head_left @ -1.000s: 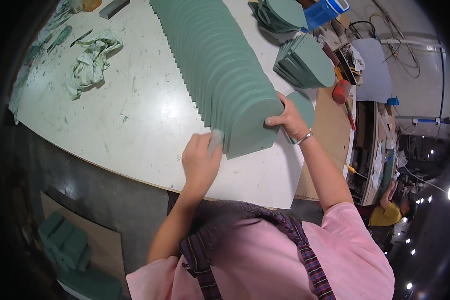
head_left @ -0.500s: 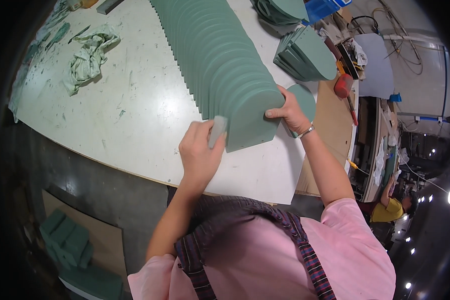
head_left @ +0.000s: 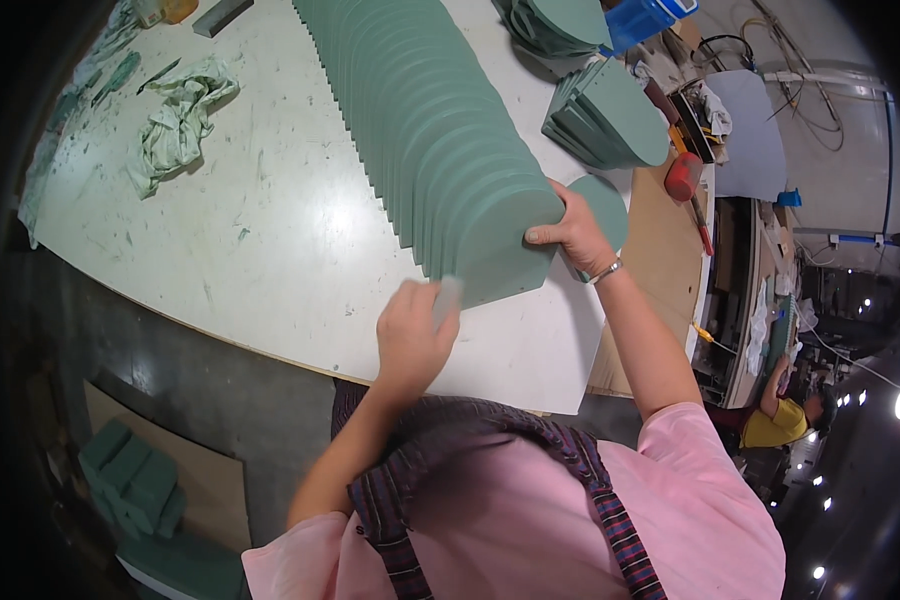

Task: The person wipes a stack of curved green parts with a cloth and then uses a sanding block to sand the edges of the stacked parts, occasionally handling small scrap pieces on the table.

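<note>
A long row of overlapping green round-topped panels [head_left: 400, 90] lies fanned out along the white table [head_left: 280, 270]. My right hand [head_left: 582, 238] grips the curved right edge of the nearest green panel [head_left: 500, 235], its thumb on the face and its fingers behind. Pinched in my left hand [head_left: 410, 335] is a small pale grey block [head_left: 448, 298], slightly blurred, at that panel's lower left corner. Whether the block touches the panel I cannot tell. Behind my right wrist, another green rounded piece [head_left: 603, 210] lies partly hidden.
A crumpled stained cloth [head_left: 185, 120] lies on the left, with a dark grey bar [head_left: 222, 16] beyond it. Stacked green panels [head_left: 610, 115] and a red-headed mallet [head_left: 684, 177] are on the right. Green blocks [head_left: 130, 470] sit below the table at left. A person in yellow [head_left: 773, 425] is far right.
My left hand has moved down and slightly right with the grey block, along the panel's left edge to its lower corner. My right hand keeps its hold on the panel.
</note>
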A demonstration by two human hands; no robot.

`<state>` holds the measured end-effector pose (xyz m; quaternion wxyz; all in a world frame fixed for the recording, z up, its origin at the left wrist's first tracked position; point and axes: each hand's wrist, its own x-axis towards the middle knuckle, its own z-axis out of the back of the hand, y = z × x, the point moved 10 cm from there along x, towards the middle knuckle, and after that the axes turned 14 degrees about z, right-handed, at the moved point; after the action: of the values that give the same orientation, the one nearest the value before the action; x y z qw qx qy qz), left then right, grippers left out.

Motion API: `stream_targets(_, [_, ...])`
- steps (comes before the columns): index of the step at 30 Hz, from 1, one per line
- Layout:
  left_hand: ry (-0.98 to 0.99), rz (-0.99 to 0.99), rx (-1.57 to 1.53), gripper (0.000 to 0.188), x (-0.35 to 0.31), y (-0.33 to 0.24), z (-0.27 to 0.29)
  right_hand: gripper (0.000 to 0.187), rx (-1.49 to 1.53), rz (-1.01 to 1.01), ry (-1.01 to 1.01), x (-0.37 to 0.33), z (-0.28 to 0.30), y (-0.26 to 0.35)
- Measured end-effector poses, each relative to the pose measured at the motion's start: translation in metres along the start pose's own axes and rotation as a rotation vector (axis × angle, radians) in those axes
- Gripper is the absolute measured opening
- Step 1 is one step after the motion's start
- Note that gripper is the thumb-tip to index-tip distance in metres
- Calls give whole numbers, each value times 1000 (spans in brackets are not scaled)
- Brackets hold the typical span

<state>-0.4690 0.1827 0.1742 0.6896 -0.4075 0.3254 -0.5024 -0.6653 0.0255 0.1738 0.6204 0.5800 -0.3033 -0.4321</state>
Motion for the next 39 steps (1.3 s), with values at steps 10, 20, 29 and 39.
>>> stream_targets(10, [-159,238,-459,24,100,-1,65,85,130,-49,7,-5,0,-9])
stream_targets(20, [-69,538,-419,25,111,70,31,94,185,-66,-16,-5,6,-21])
stream_targets(29, [-346,73,-198,22,156,8,69,93,214,-108,-34,-4,0,-20])
stream_targets(39, [-390,147,-296,22,186,-4,91,96,294,-149,-88,-3,-4,-29])
